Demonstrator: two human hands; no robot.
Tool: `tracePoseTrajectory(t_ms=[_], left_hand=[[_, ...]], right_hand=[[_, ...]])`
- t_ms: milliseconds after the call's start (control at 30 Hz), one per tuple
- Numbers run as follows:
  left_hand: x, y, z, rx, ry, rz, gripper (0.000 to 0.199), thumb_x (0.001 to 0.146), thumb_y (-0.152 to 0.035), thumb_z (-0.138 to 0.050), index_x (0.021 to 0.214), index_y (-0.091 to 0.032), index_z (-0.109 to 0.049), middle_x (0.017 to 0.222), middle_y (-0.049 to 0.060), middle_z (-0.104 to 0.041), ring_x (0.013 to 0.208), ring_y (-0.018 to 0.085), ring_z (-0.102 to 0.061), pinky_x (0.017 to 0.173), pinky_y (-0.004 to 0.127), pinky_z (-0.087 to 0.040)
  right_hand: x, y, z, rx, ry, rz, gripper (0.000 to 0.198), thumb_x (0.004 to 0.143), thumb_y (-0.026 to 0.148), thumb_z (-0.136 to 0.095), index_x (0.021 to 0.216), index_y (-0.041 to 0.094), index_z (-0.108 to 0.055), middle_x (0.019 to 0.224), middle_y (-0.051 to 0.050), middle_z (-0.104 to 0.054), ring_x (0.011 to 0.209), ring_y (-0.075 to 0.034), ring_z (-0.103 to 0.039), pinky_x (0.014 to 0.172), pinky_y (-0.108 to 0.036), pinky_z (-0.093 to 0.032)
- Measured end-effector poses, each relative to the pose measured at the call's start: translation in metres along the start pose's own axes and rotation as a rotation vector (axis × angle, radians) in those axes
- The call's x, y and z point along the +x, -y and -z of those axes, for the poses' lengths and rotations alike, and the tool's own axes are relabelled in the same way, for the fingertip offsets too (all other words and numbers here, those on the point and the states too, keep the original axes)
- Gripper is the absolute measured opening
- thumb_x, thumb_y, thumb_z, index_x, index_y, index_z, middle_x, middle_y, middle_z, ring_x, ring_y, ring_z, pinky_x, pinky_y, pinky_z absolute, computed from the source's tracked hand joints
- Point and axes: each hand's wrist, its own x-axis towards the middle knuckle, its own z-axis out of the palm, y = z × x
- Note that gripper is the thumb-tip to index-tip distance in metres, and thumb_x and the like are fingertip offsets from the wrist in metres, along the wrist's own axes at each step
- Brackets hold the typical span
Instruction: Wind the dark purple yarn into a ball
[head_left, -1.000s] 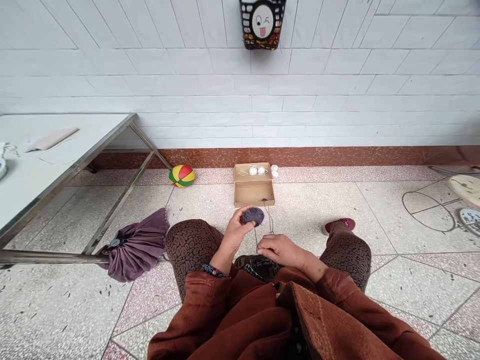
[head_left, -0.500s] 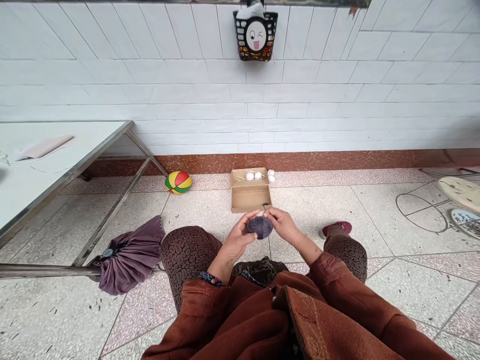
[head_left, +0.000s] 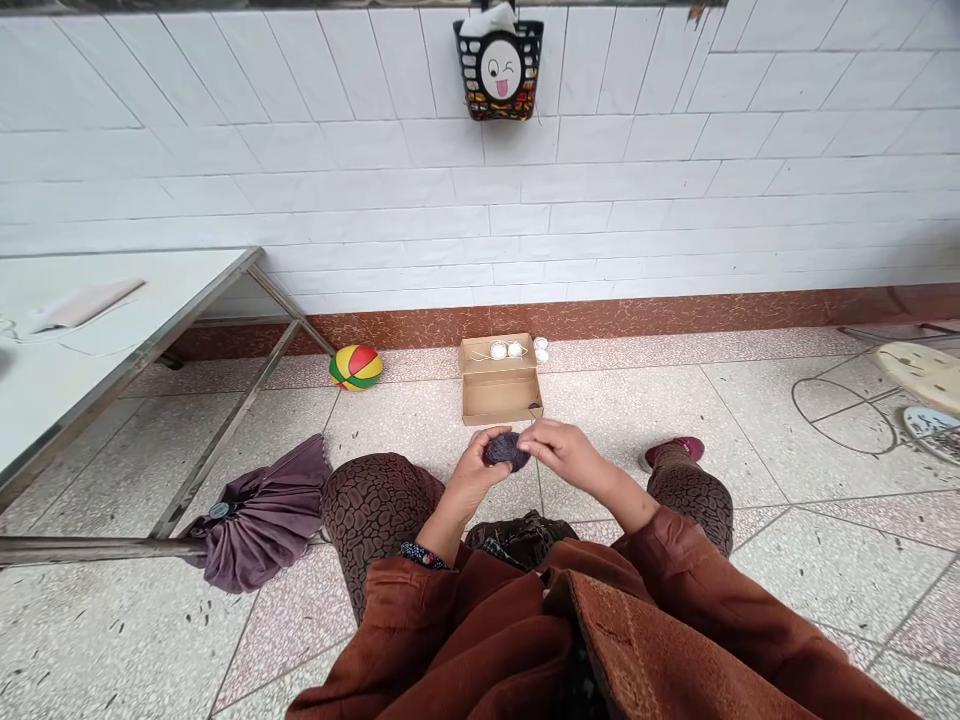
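Observation:
A dark purple-grey ball of yarn (head_left: 506, 452) is gripped in my left hand (head_left: 471, 480), its fingers and thumb curled around the near and left sides. My right hand (head_left: 562, 452) is closed at the ball's right side, with fingertips pinched on the yarn strand. Just beyond my hands lies an open cardboard box (head_left: 487, 388) on the floor. A small dark bit of yarn (head_left: 534, 406) sits in its near right corner, and a thin strand seems to rise from there to my right hand.
White balls (head_left: 499, 350) lie in the box's lid, and more white ones (head_left: 541, 355) sit beside it. A colourful ball (head_left: 356, 367), a folded purple umbrella (head_left: 259, 515) and a metal-framed table (head_left: 202, 270) are to the left. A wire-framed stool (head_left: 919, 375) stands right; a black basket (head_left: 501, 75) hangs ahead.
My right hand has shifted from the ball's top right, above it, down against its right side. The ball has turned and moved slightly left in my left hand.

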Motion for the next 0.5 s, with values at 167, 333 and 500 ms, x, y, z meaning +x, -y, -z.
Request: tracePoseTrajectory(t_ms=[167, 333, 500], left_hand=[[-0.008, -0.018, -0.008, -0.278, 0.226, 0.070, 0.066, 0.064, -0.019, -0.076, 0.128, -0.023, -0.062, 0.122, 0.008, -0.064, 0.116, 0.026, -0.055, 0.098, 0.035, -0.041], [-0.002, -0.017, -0.005, -0.456, 0.058, 0.064, 0.056, 0.067, -0.021, -0.073, 0.122, -0.020, -0.065, 0.116, 0.010, -0.067, 0.110, 0.025, -0.060, 0.100, 0.038, -0.041], [0.006, -0.005, 0.006, -0.320, -0.119, 0.026, 0.050, 0.064, -0.018, -0.073, 0.114, -0.017, -0.068, 0.112, 0.008, -0.069, 0.108, 0.023, -0.060, 0.101, 0.036, -0.040]], right_hand=[[0.004, -0.035, -0.017, 0.050, -0.081, -0.205, 0.026, 0.100, 0.034, -0.050, 0.083, 0.021, -0.064, 0.077, -0.002, -0.064, 0.073, -0.016, -0.060, 0.070, -0.027, -0.047], [-0.020, -0.033, -0.050, 0.026, 0.021, -0.279, 0.023, 0.100, 0.028, -0.048, 0.084, 0.020, -0.062, 0.074, -0.002, -0.063, 0.070, -0.016, -0.059, 0.068, -0.025, -0.046], [-0.030, 0.002, -0.037, 0.035, 0.215, -0.018, 0.022, 0.102, 0.031, -0.047, 0.092, 0.020, -0.063, 0.084, -0.004, -0.066, 0.077, -0.016, -0.062, 0.074, -0.026, -0.048]])
